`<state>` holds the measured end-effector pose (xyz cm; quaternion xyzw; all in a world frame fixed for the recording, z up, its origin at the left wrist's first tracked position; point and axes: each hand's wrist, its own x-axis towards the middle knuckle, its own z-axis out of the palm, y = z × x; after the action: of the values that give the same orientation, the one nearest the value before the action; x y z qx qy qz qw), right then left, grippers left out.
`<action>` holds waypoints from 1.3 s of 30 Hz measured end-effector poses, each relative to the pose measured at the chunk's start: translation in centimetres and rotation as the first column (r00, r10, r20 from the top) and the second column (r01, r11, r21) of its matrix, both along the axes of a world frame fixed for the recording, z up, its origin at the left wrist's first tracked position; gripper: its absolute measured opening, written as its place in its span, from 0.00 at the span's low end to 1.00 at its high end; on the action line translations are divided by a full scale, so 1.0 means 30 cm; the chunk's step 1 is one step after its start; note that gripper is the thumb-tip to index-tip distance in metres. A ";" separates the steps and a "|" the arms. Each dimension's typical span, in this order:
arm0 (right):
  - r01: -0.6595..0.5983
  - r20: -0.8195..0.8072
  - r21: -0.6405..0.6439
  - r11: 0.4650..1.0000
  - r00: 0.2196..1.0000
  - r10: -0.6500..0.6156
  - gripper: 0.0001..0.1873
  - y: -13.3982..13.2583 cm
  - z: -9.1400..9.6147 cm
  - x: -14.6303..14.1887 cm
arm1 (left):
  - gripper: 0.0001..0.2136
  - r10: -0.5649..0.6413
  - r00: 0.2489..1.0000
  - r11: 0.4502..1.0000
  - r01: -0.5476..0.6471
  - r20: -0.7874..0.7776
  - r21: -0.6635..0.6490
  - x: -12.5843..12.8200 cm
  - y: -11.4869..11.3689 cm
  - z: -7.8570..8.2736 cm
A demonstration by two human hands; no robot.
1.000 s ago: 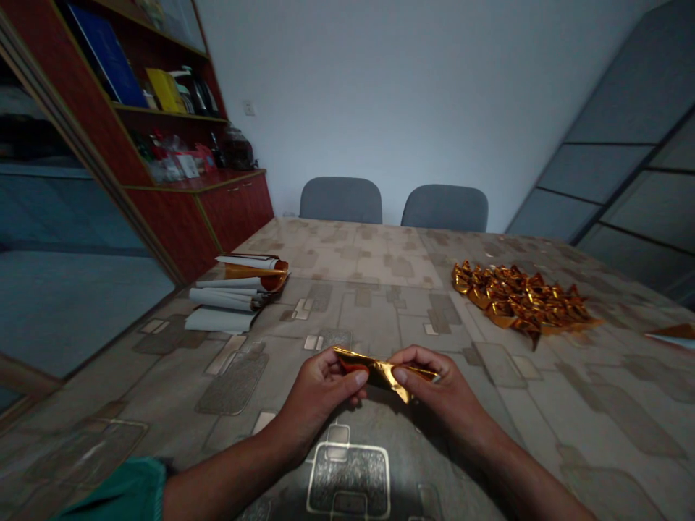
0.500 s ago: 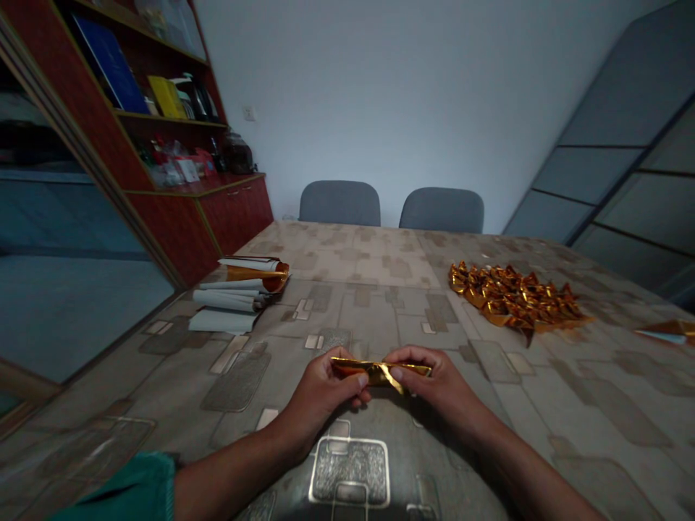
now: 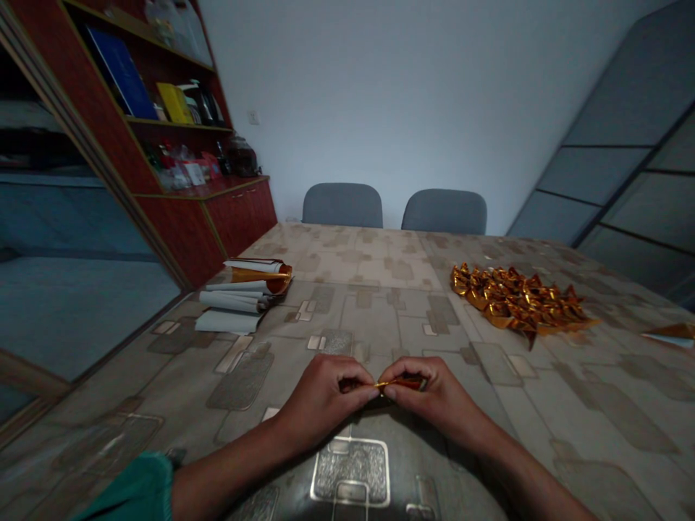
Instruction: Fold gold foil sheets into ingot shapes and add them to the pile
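Observation:
Between my hands, just over the near part of the table, is a folded piece of gold foil paper (image 3: pixel 408 382). My left hand (image 3: pixel 332 385) pinches it near its middle with thumb and forefinger. The fingertips of my right hand (image 3: pixel 428 387) pinch it right beside them, the two thumbs almost touching. Most of the paper is hidden behind the fingers; a reddish-gold end shows inside the right hand's grip. Off to the right lies a cluster of folded gold foil pieces (image 3: pixel 518 300), with pointed tips standing up.
Rolled or curled sheets (image 3: pixel 233 300), pale outside and gold inside, lie on the left of the patterned tablecloth (image 3: pixel 358 307). A gold and white paper piece (image 3: pixel 673 333) rests at the right edge. Two grey chairs (image 3: pixel 342 205) stand beyond the table; a red cabinet (image 3: pixel 242 213) is at the left.
My left hand has shifted right along the foil, bringing both sets of fingertips together at the middle. The gold strip that stretched between the hands is now mostly covered.

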<state>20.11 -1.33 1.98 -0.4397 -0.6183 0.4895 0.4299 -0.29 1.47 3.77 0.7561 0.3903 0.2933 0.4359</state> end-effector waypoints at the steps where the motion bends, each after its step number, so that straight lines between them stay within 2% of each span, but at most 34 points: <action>1: 0.032 -0.036 -0.022 0.999 0.999 -0.032 0.05 0.005 -0.005 0.005 | 0.08 0.006 0.999 0.998 -0.004 0.032 -0.057 0.001 0.000 -0.003; 4: 0.128 -0.159 -0.096 0.987 0.977 -0.142 0.12 0.020 -0.017 0.019 | 0.09 0.067 0.988 0.976 -0.036 0.139 -0.216 0.003 0.004 -0.015; 6: 0.149 -0.229 -0.132 0.980 0.957 -0.176 0.16 0.026 -0.021 0.023 | 0.09 0.122 0.972 0.957 -0.062 0.199 -0.283 0.008 0.006 -0.028; 10: 0.098 -0.292 -0.157 0.983 0.946 -0.141 0.22 0.022 -0.022 0.014 | 0.11 0.246 0.924 0.918 -0.126 0.291 -0.376 0.016 0.009 -0.060; 14: 0.084 -0.246 -0.196 0.977 0.960 -0.131 0.22 0.020 -0.032 -0.003 | 0.13 0.307 0.901 0.900 -0.170 0.307 -0.402 0.014 0.006 -0.077; 23: 0.159 -0.206 -0.151 0.976 0.960 -0.188 0.24 0.028 -0.036 -0.002 | 0.17 0.304 0.891 0.859 -0.102 0.338 -0.502 0.029 -0.018 -0.065; 28: 0.137 -0.211 -0.121 0.983 0.964 -0.161 0.25 0.023 -0.026 -0.012 | 0.18 0.257 0.913 0.801 -0.017 0.318 -0.598 0.035 -0.026 -0.058; 39: 0.050 -0.153 -0.081 0.995 0.986 -0.062 0.21 0.000 -0.011 -0.018 | 0.17 0.205 0.885 0.727 0.149 0.419 -0.670 0.057 -0.062 -0.065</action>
<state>19.56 -1.32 1.67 -0.4337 -0.5511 0.5333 0.4731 1.43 -0.38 1.82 0.4415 0.3660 0.3074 0.7594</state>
